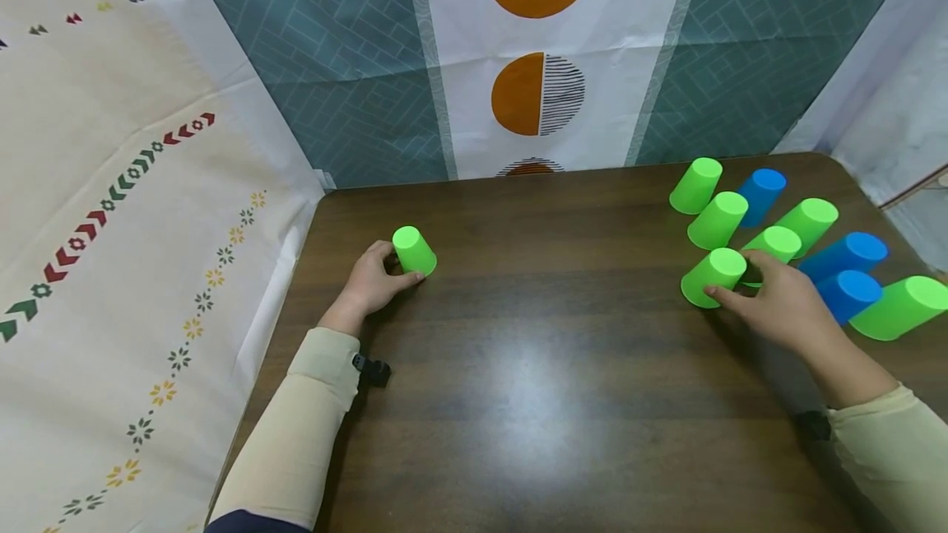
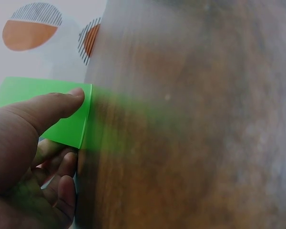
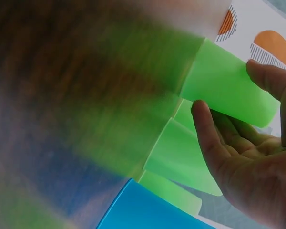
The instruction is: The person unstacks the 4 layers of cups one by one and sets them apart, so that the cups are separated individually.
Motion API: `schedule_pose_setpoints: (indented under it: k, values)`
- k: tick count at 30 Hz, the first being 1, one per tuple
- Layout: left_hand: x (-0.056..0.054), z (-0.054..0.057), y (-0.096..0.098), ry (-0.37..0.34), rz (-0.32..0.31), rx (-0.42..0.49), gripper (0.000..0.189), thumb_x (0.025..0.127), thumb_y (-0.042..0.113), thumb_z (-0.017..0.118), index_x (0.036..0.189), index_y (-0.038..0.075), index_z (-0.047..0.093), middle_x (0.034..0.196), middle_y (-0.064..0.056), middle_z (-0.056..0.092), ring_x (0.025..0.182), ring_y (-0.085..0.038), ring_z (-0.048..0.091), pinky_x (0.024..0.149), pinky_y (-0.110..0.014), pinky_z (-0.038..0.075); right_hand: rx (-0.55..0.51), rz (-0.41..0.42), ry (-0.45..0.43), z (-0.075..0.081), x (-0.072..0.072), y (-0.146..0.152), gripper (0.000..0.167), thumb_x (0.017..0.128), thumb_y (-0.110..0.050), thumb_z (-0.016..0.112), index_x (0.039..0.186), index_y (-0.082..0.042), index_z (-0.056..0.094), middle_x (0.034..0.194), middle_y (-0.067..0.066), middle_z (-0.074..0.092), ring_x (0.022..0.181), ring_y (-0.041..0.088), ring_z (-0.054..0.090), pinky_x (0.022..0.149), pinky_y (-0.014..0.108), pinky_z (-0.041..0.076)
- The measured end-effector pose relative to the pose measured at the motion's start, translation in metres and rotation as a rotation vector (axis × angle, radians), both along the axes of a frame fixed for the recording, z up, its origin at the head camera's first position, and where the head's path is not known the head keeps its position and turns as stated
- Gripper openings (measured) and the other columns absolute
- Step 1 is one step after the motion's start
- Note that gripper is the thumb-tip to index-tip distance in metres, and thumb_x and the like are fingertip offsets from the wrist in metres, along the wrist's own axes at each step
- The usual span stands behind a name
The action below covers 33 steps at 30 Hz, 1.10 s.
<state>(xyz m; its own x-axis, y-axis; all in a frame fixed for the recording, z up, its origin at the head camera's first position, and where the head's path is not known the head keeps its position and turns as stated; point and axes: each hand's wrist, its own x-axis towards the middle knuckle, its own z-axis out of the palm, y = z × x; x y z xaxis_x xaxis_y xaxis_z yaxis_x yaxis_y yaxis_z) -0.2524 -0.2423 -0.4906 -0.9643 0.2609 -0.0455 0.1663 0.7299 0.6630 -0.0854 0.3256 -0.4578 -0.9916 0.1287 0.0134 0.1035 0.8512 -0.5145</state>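
Note:
My left hand [image 1: 373,280] grips a lone green cup [image 1: 415,252] that stands upside down on the left of the table. In the left wrist view the thumb lies along that cup's side near its rim, with the fingers on the other side. Over on the right, my right hand [image 1: 788,303] has its thumb and fingers about another upturned green cup [image 1: 713,276], the nearest to the table's middle. The right wrist view shows the fingertips against this cup [image 3: 224,81], whose rim is at the tabletop.
Around my right hand stand several more upturned cups, among them a green cup [image 1: 717,220], a blue cup [image 1: 761,194], a blue cup [image 1: 848,296] and a green cup [image 1: 899,308]. The brown wooden table [image 1: 518,336] meets a patterned cloth [image 1: 355,64] at its back edge.

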Motion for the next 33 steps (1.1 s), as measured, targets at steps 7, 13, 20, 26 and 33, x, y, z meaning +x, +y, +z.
schedule_pose_setpoints:
  k: [7, 13, 20, 26, 33]
  values:
    - [-0.0009, -0.0010, -0.0006, 0.002, 0.003, 0.004, 0.053, 0.091, 0.029, 0.085, 0.130, 0.002, 0.062, 0.128, -0.013, 0.056, 0.116, -0.033, 0.056, 0.102, -0.052, 0.048, 0.040, 0.025, 0.022, -0.0018, -0.0014, 0.0021, 0.073, 0.093, -0.047, 0.080, 0.134, 0.007, 0.053, 0.097, 0.026, 0.067, 0.086, 0.042, 0.060, 0.062, 0.045, 0.048]
    - [0.0003, -0.0012, 0.0012, -0.008, -0.008, -0.003, 0.057, 0.091, 0.030, 0.085, 0.135, 0.003, 0.061, 0.130, -0.013, 0.056, 0.120, -0.033, 0.056, 0.104, -0.052, 0.048, 0.055, 0.037, 0.008, -0.0021, 0.0008, 0.0049, 0.075, 0.092, -0.047, 0.080, 0.135, 0.008, 0.053, 0.083, 0.013, 0.065, 0.081, 0.038, 0.060, 0.059, 0.037, 0.045]
    - [-0.0004, -0.0027, 0.0003, 0.007, 0.001, 0.017, 0.055, 0.090, 0.028, 0.086, 0.133, 0.002, 0.062, 0.128, -0.013, 0.057, 0.118, -0.033, 0.056, 0.103, -0.051, 0.048, 0.045, 0.050, 0.007, -0.0010, 0.0018, 0.0027, 0.074, 0.093, -0.046, 0.079, 0.139, 0.006, 0.052, 0.070, 0.003, 0.057, 0.073, 0.029, 0.058, 0.057, 0.036, 0.043]
    - [0.0002, -0.0029, -0.0004, 0.009, 0.004, 0.016, 0.055, 0.090, 0.028, 0.086, 0.133, 0.002, 0.062, 0.128, -0.013, 0.057, 0.117, -0.033, 0.056, 0.103, -0.051, 0.048, 0.043, 0.048, 0.004, -0.0001, 0.0007, 0.0029, 0.075, 0.093, -0.048, 0.079, 0.139, 0.006, 0.052, 0.072, 0.004, 0.059, 0.076, 0.031, 0.059, 0.058, 0.036, 0.044]
    - [0.0015, -0.0022, -0.0005, 0.012, 0.010, 0.014, 0.055, 0.090, 0.029, 0.086, 0.133, 0.004, 0.063, 0.128, -0.012, 0.057, 0.118, -0.032, 0.056, 0.104, -0.052, 0.048, 0.035, 0.056, 0.014, -0.0026, -0.0004, 0.0051, 0.074, 0.093, -0.047, 0.079, 0.138, 0.007, 0.053, 0.068, 0.003, 0.055, 0.071, 0.029, 0.057, 0.056, 0.036, 0.043]
